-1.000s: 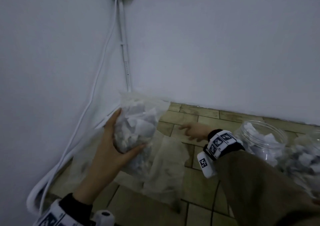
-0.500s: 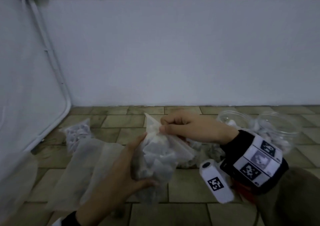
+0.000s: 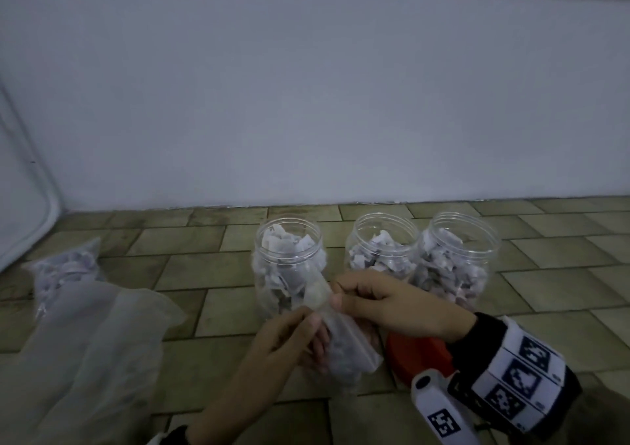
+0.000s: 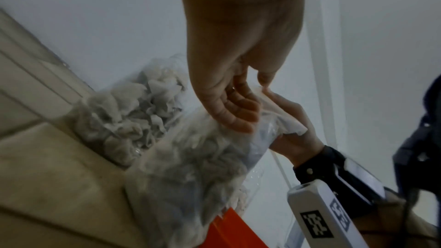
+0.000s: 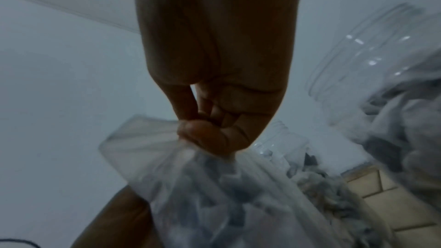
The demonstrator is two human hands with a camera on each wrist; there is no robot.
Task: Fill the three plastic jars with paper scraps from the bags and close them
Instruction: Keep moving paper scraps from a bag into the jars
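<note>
Both hands hold 1 bag of paper scraps [image 3: 344,352]: right hand [image 3: 392,304] pinches its top, left hand [image 3: 289,339] apparently grips its side; 3 open jars [image 3: 289,257] just beyond the fingers.

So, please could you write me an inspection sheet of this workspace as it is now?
Surface: tiled floor meeting a white wall.
Job's things: three plastic jars, left, middle, right, all open and partly filled with paper scraps; held bag of scraps; red lid on the floor beneath the right wrist.
Clutter: flat clear bags at left; another bag with scraps behind them.
Hands: left hand grips the held bag; right hand pinches its top edge.
Cables: nothing seen for certain; a white conduit runs down the wall corner.
Surroundings: bare white wall, dim light.
</note>
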